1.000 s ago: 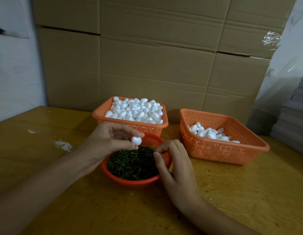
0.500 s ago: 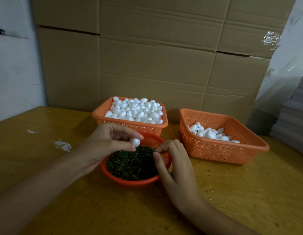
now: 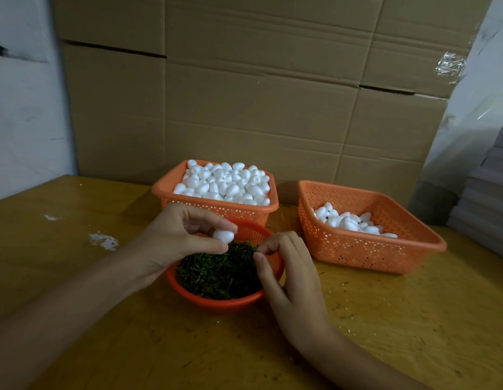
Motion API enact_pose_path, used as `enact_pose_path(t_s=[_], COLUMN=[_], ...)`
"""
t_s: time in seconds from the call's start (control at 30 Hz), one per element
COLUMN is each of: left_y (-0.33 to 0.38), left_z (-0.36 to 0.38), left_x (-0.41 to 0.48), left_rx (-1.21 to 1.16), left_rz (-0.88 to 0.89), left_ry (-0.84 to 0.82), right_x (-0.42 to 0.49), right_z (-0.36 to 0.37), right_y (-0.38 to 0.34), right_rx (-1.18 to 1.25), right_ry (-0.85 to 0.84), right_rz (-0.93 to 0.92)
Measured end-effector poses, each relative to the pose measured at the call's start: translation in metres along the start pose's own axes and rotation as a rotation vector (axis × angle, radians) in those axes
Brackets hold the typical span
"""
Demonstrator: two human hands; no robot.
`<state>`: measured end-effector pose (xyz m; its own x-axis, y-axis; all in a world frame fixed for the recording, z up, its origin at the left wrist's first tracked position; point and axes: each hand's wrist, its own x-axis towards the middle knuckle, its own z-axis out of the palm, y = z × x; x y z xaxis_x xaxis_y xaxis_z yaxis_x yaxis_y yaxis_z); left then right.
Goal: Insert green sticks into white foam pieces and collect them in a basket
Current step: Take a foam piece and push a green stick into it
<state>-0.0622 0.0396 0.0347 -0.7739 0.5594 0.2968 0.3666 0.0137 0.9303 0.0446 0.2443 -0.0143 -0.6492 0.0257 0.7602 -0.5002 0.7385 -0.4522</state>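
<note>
Barely anything has moved: the left hand [image 3: 180, 237] still pinches one white foam piece [image 3: 223, 235] above the round bowl [image 3: 216, 302] at centre frame. The right hand [image 3: 289, 280] has closed thumb and forefinger on the green sticks [image 3: 216, 273], so I judge insertion is next. On the desk [image 3: 385, 319] stand two square baskets: the full basket [image 3: 160, 190] behind the bowl and the collecting basket [image 3: 357, 250] at right, holding over a dozen pieces.

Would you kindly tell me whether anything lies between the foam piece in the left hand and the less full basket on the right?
Only the right hand, pinching at the green sticks, sits between the foam piece and that basket; nothing else visible does.
</note>
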Motion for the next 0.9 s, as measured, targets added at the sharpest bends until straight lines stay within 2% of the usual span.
enact_pose_path(t_s=[0.23,0.47,0.9], left_y=[0.0002,0.0005,0.0021], left_z=[0.0022,0.0059,0.0081], left_x=[0.0001,0.0001,-0.0003], left_rx=[0.010,-0.109,-0.147], left_rz=[0.020,-0.001,-0.007], left_ry=[0.008,0.032,0.073], right_x=[-0.0003,-0.0010,-0.0012], right_z=[0.0000,0.0003,-0.0011], right_y=[0.0009,0.0013,0.0012], right_rx=[0.000,0.007,-0.002], right_ry=[0.007,0.013,0.015], right_rz=[-0.007,-0.019,0.000])
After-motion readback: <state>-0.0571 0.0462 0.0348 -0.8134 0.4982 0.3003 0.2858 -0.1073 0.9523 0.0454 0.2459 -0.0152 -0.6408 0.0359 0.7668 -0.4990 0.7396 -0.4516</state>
